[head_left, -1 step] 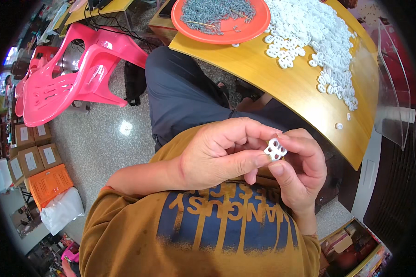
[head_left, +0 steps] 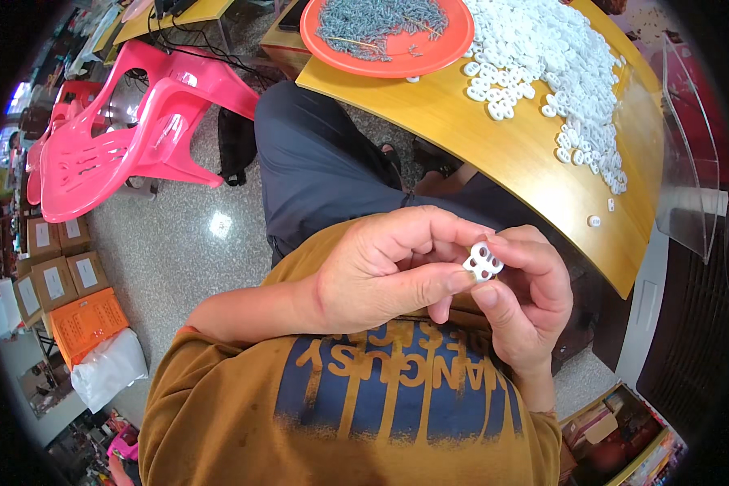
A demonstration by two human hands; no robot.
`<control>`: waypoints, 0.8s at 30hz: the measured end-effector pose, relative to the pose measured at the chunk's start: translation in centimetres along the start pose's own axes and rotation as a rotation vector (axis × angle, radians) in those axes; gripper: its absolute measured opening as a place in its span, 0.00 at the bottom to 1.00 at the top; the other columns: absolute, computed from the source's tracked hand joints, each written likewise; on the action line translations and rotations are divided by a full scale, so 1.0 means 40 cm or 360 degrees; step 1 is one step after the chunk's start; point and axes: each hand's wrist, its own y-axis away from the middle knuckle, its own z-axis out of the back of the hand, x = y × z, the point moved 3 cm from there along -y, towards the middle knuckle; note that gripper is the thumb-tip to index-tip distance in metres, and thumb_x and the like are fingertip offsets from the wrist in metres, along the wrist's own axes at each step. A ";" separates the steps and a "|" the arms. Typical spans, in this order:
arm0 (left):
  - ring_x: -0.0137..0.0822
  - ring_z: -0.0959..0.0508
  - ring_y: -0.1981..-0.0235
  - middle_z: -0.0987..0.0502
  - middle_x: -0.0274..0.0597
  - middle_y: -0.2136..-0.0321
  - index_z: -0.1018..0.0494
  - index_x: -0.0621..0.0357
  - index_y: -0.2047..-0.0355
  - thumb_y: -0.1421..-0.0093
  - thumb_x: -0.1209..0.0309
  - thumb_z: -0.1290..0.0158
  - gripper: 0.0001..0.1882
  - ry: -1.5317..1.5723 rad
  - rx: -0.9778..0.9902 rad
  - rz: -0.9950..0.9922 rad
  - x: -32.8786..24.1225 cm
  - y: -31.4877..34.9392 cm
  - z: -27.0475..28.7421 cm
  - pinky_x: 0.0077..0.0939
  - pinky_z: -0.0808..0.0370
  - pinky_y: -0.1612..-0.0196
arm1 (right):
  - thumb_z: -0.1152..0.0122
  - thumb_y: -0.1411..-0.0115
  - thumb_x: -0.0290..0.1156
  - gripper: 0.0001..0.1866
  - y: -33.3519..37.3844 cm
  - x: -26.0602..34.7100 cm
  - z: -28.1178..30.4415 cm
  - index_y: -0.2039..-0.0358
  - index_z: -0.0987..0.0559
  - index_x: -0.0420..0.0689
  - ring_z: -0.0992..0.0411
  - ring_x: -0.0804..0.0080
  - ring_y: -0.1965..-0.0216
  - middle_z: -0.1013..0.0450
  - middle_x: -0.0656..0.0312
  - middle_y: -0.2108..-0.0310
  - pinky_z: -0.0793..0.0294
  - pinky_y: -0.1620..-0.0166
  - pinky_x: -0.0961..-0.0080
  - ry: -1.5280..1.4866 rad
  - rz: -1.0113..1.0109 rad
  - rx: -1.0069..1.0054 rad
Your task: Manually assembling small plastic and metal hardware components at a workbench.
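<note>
Though it's small, the piece [head_left: 483, 262] is white; pierced.

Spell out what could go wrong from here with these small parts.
The holed white piece sits between the left hand and right hand, up at the fingertips, so it could slip and drop.

A lone white piece lies apart from the white heap and might get brushed off.

The red plate sits near the table's edge; a knock could spill its grey bits.
</note>
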 end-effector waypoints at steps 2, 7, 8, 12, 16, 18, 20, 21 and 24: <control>0.25 0.28 0.70 0.30 0.48 0.59 0.40 0.62 0.51 0.41 0.78 0.57 0.17 -0.0008 0.0001 0.0008 -0.001 0.001 -0.001 0.15 0.28 0.71 | 0.41 0.52 0.18 0.17 -0.001 -0.002 0.000 0.60 0.29 0.36 0.34 0.74 0.66 0.33 0.57 0.66 0.35 0.62 0.83 -0.0007 0.0009 0.0010; 0.25 0.28 0.70 0.30 0.48 0.60 0.39 0.62 0.52 0.41 0.78 0.56 0.16 0.0003 0.0031 0.0012 0.003 0.001 0.000 0.15 0.27 0.71 | 0.43 0.50 0.18 0.17 0.000 -0.004 -0.005 0.58 0.31 0.35 0.35 0.75 0.66 0.34 0.57 0.65 0.37 0.60 0.83 -0.0120 0.0052 0.0047; 0.25 0.28 0.69 0.30 0.48 0.60 0.39 0.62 0.52 0.41 0.78 0.56 0.16 0.0007 0.0017 0.0014 0.003 0.001 -0.001 0.15 0.27 0.71 | 0.43 0.50 0.18 0.17 0.001 -0.005 -0.006 0.58 0.31 0.35 0.35 0.75 0.66 0.34 0.57 0.65 0.37 0.60 0.83 -0.0119 0.0052 0.0046; 0.26 0.27 0.68 0.30 0.47 0.60 0.40 0.59 0.53 0.41 0.78 0.56 0.15 -0.0009 -0.0014 -0.0004 0.004 -0.003 -0.008 0.16 0.27 0.71 | 0.46 0.48 0.20 0.17 0.000 -0.002 -0.010 0.56 0.32 0.35 0.36 0.75 0.65 0.34 0.57 0.65 0.37 0.60 0.83 -0.0123 0.0075 0.0042; 0.27 0.27 0.67 0.30 0.47 0.60 0.41 0.57 0.53 0.41 0.78 0.56 0.15 -0.0025 -0.0015 0.0031 0.004 -0.001 -0.009 0.16 0.26 0.71 | 0.46 0.47 0.22 0.16 -0.003 0.001 -0.012 0.56 0.32 0.35 0.36 0.74 0.66 0.34 0.57 0.65 0.37 0.61 0.82 0.0008 0.0139 0.0038; 0.27 0.27 0.66 0.30 0.47 0.60 0.41 0.56 0.53 0.41 0.78 0.56 0.15 -0.0014 -0.0052 0.0041 0.002 0.000 -0.013 0.16 0.26 0.71 | 0.46 0.47 0.23 0.17 -0.005 0.008 -0.014 0.56 0.32 0.35 0.36 0.74 0.66 0.34 0.57 0.65 0.37 0.61 0.82 0.0034 0.0169 0.0039; 0.27 0.27 0.66 0.30 0.46 0.60 0.41 0.57 0.53 0.41 0.78 0.56 0.16 -0.0009 -0.0041 0.0025 0.006 0.001 -0.012 0.16 0.26 0.71 | 0.46 0.47 0.23 0.17 -0.006 0.009 -0.014 0.56 0.32 0.35 0.36 0.74 0.67 0.34 0.57 0.65 0.37 0.62 0.82 0.0058 0.0200 0.0041; 0.26 0.27 0.66 0.30 0.46 0.60 0.41 0.57 0.53 0.41 0.78 0.56 0.16 -0.0005 -0.0030 0.0009 0.007 0.001 -0.011 0.16 0.26 0.71 | 0.46 0.47 0.24 0.17 -0.005 0.006 -0.013 0.56 0.32 0.35 0.35 0.74 0.67 0.34 0.57 0.66 0.36 0.62 0.82 0.0122 0.0214 0.0032; 0.26 0.27 0.67 0.31 0.46 0.60 0.41 0.58 0.53 0.41 0.78 0.56 0.15 -0.0021 -0.0050 0.0003 0.006 0.001 -0.012 0.16 0.26 0.71 | 0.46 0.46 0.25 0.16 -0.003 0.001 -0.013 0.56 0.32 0.35 0.35 0.74 0.67 0.34 0.57 0.67 0.36 0.63 0.83 0.0152 0.0219 0.0017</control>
